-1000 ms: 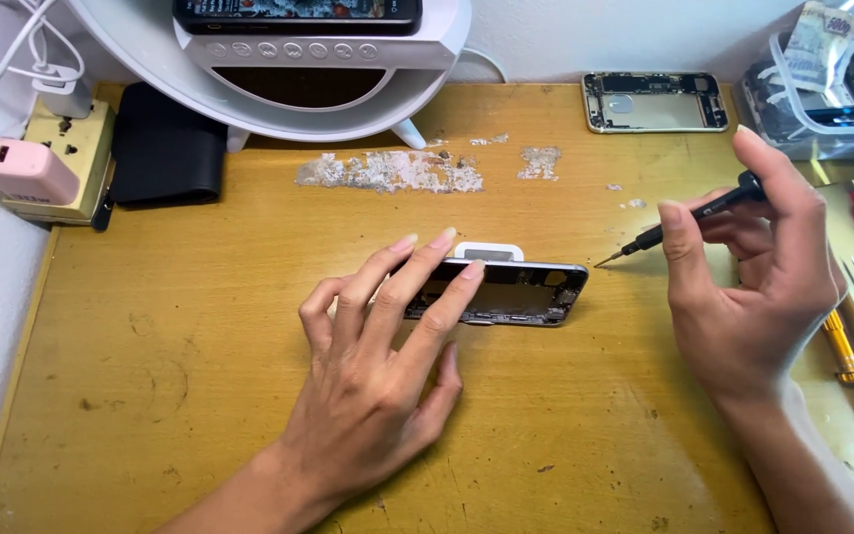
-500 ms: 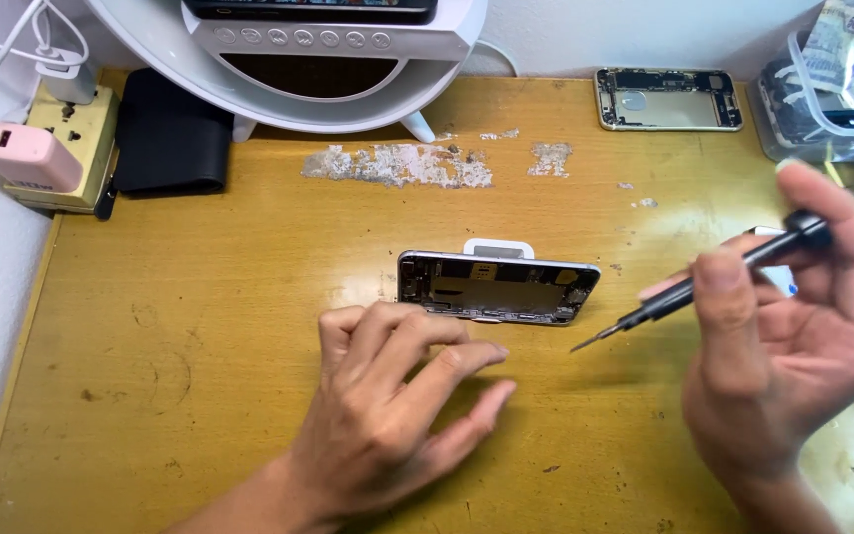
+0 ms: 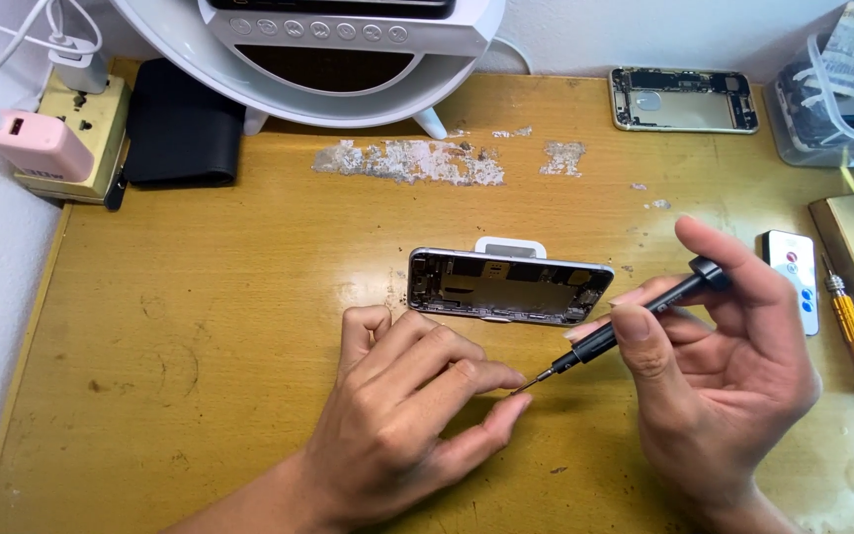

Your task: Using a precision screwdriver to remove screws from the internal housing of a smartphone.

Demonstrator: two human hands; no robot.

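Note:
An opened phone body (image 3: 508, 286) lies on the wooden table (image 3: 200, 326), resting on a small white piece (image 3: 510, 245). My right hand (image 3: 724, 366) holds a slim black screwdriver (image 3: 635, 314) with its tip pointing left and down. My left hand (image 3: 407, 420) lies in front of the phone, fingers curled. Its index finger and thumb meet at the screwdriver's tip. Whether something tiny is pinched there is too small to tell.
A second bare phone frame (image 3: 684, 99) lies at the back right. A white round stand (image 3: 348, 44), a black wallet (image 3: 182, 133) and a power strip with a pink charger (image 3: 40, 144) stand at the back left. A small white remote (image 3: 791, 277), a yellow screwdriver (image 3: 850, 331) and a clear box (image 3: 842, 89) are on the right.
My left hand has come off the phone and drawn back toward me. My right hand has brought the screwdriver down and left until its tip meets my left fingertips.

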